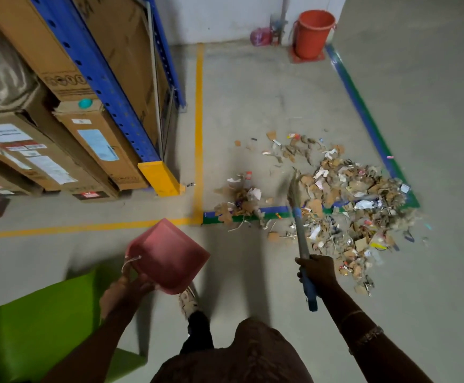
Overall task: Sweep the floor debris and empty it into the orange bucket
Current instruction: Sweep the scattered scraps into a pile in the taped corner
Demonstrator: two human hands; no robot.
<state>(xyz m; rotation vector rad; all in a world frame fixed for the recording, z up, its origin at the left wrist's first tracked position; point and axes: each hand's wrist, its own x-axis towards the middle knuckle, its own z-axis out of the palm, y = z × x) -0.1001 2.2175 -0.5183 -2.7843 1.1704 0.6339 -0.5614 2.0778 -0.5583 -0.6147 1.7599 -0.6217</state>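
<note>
The right hand (317,270) was clenched round the broom (298,225) low on its blue handle, a sound place to hold it. The left hand (125,288) gripped the pan (170,255) by its near edge, lower centre. The broom's long axis ran almost straight up the frame, bristles uppermost at the left edge of the debris (357,205), centre right. That pile (card scraps, paper, wrappers) looked light, loose and apt to scatter. The bucket (312,34) stood well apart, upper right.

Dim indoor light; soft shadows on floor; motion blur; wide-angle edge distortion.
</note>
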